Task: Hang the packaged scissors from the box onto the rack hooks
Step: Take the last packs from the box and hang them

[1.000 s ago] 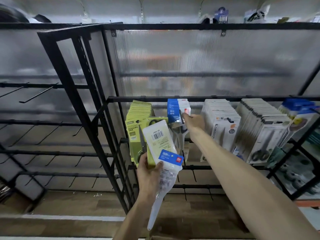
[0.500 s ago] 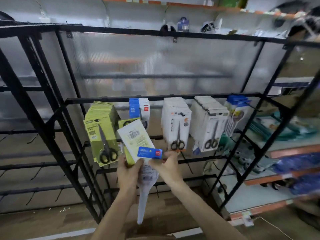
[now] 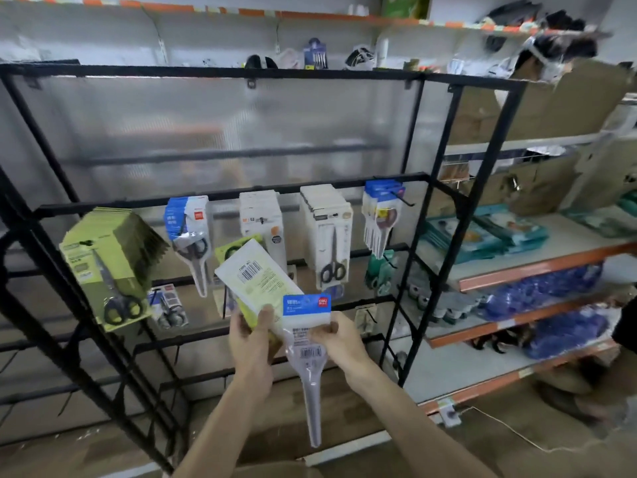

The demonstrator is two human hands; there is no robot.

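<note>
Left hand (image 3: 251, 343) around yellow-green packs (image 3: 255, 274), right hand (image 3: 339, 343) tight on blue-topped pack (image 3: 306, 305), black rack (image 3: 206, 71) ahead, orange-edged shelves (image 3: 537, 269) rightward.

Orange-edged metal shelving (image 3: 537, 270) stands at the right above a brown floor (image 3: 103, 453). A white wall shelf (image 3: 310, 16) runs along the top, with cardboard boxes (image 3: 558, 105) to its right.

Black rack (image 3: 241, 73) stands upright. Packaged scissors (image 3: 188, 232) hang from its hook rail (image 3: 224, 195): green packs (image 3: 103, 263) leftmost, white packs (image 3: 325, 225) centre-right.

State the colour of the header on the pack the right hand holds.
Blue header with a small red logo; head view.
</note>
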